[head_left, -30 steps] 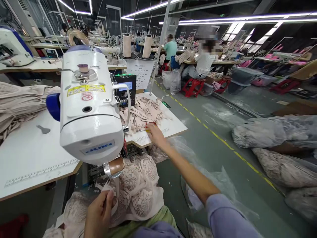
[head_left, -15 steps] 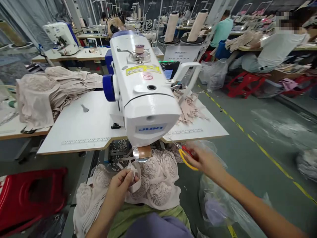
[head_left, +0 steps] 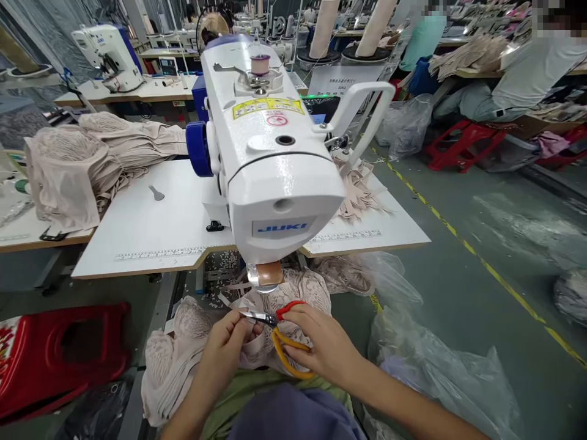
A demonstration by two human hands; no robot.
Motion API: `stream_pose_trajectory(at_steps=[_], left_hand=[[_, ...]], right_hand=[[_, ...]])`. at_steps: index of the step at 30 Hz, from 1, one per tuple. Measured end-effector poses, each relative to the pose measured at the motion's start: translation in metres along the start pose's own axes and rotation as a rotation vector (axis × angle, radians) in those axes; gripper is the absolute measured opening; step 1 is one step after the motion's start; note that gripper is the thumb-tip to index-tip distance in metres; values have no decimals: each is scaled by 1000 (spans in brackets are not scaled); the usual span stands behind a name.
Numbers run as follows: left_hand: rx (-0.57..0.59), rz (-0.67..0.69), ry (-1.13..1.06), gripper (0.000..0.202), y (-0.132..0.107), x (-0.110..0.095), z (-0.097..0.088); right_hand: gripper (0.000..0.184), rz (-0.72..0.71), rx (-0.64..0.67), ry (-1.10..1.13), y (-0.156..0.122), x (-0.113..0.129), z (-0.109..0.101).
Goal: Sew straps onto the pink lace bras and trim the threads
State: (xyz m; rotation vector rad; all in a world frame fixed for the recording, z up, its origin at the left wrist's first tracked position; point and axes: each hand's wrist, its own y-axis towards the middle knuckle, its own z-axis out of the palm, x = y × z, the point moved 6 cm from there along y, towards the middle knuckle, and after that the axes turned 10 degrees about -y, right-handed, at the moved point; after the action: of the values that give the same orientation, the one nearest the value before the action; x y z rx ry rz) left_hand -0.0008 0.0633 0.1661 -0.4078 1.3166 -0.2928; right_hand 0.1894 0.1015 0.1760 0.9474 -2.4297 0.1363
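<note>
Right hand (head_left: 323,343) grasped scissors (head_left: 275,322), blades (head_left: 260,317) at pale fabric (head_left: 253,348) pinched by left hand (head_left: 224,347), before the near edge of the table (head_left: 151,235).

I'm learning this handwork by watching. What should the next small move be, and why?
Probably one careful closing of the scissors, kept clear of the left hand. The right hand has them by handles that look spread, and their blades reach the pale fabric pinched in the left hand. What lies between the blades is too small to tell.
</note>
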Motion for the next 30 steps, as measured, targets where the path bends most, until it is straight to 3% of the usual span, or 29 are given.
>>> stream_pose_trajectory(at_steps=[5, 10, 18, 30], left_hand=[[-20, 13, 64, 28, 1, -3, 0], [3, 86, 97, 41, 1, -12, -1], [47, 60, 178, 43, 1, -14, -2], [38, 57, 221, 43, -1, -15, -8]], right_hand=[[35, 61, 108, 155, -6, -10, 8], [34, 157, 4, 279, -19, -17, 5], [42, 75, -39, 282, -8, -3, 5], [37, 145, 169, 293, -1, -7, 9]])
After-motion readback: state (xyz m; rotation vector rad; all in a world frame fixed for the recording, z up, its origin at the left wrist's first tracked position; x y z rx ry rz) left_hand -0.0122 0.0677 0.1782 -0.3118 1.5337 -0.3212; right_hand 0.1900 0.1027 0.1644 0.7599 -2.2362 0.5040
